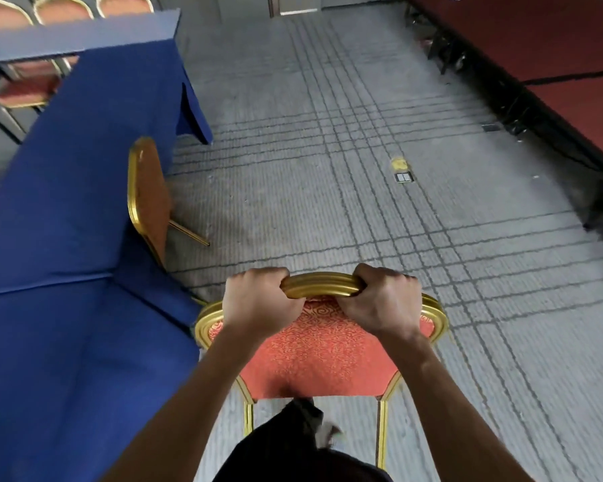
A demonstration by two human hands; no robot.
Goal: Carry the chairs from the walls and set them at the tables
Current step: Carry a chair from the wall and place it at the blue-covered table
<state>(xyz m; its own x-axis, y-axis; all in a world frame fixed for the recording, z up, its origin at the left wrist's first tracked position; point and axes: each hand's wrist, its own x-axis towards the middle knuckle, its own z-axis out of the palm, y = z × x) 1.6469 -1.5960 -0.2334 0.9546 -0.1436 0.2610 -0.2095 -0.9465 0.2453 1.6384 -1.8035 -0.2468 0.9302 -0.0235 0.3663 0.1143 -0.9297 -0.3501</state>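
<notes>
A gold-framed chair (pixel 322 346) with a red patterned backrest stands in front of me on the carpet. My left hand (pixel 258 302) grips the top rail of its back on the left. My right hand (pixel 380 300) grips the same rail on the right. The chair is beside the corner of a table draped in blue cloth (pixel 67 238). A second gold chair (pixel 150 196) with an orange back is pushed in at that table, further ahead.
More red chairs (pixel 63 12) stand behind another blue table (pixel 81 36) at the top left. A long dark red platform (pixel 554 46) runs along the right side. A floor socket (pixel 404 176) sits in the grey carpet ahead.
</notes>
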